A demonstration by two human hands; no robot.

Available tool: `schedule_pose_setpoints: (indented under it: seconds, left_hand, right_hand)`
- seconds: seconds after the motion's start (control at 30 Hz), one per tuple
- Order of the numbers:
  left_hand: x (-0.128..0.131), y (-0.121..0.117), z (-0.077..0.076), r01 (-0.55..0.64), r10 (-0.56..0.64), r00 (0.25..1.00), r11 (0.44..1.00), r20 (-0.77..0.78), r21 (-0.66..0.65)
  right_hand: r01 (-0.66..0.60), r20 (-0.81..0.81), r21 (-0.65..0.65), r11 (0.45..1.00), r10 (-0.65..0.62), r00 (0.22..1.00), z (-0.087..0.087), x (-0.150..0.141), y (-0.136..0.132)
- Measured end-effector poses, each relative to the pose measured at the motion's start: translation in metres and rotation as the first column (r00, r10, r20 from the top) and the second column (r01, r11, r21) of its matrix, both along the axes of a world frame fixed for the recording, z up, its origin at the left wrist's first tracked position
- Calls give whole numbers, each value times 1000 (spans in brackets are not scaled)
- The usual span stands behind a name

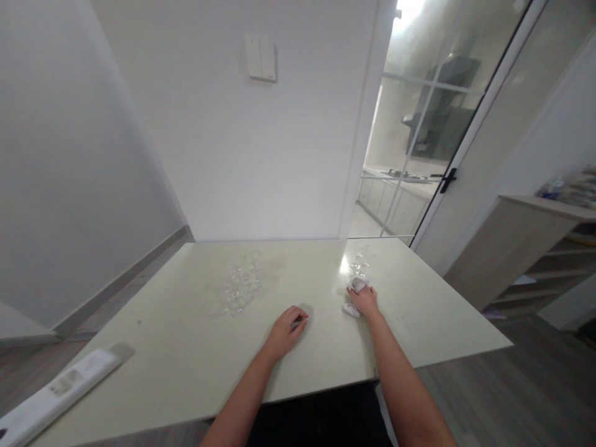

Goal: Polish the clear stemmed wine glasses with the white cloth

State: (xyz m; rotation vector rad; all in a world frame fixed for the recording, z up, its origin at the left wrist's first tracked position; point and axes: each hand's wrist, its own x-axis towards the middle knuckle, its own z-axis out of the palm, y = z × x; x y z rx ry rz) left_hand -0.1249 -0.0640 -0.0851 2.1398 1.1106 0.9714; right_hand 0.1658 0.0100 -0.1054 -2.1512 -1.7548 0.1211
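Note:
My right hand (365, 301) is closed on a crumpled white cloth (352, 310), which shows on both sides of the fingers. Something greyish shows within the upper part of the cloth, too blurred to name. Just beyond that hand stand a few small clear glasses (359, 261). My left hand (285, 331) rests on the pale table (186, 366) with its fingers curled in toward the thumb, and nothing shows in it. Several clear glasses (242, 282) are grouped to the left of it, hard to tell one from another.
A long white box-like object (65, 388) lies across the table's left front corner. The table's far edge meets a white wall (261, 155) with a switch plate (261, 58). At the right are a glazed door (419, 124) and a wooden shelf unit (516, 248).

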Motion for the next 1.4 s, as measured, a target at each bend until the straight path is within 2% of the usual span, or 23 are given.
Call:
schedule_pose_setpoints:
  seconds: [0.23, 0.6, 0.83, 1.4]
  left_hand:
    - [-1, 1, -3, 6, -6, 1000, 1000, -5, 13]
    - [-1, -1, 0, 1, -1, 1000, 1000, -12, -1]
    - [0, 0, -1, -8, 8, 1000, 1000, 13, -2]
    - [0, 0, -1, 2, -2, 1000, 1000, -13, -6]
  right_hand:
    - [-10, 8, -20, 1000, 10, 1000, 3, 0, 0]
    - [-16, 49, 33, 999, 15, 999, -1, 1, -3]
    - [31, 87, 67, 997, -37, 996, 1, 1, -3]
    - [-10, 73, 133, 991, 0, 997, 3, 1, -5]
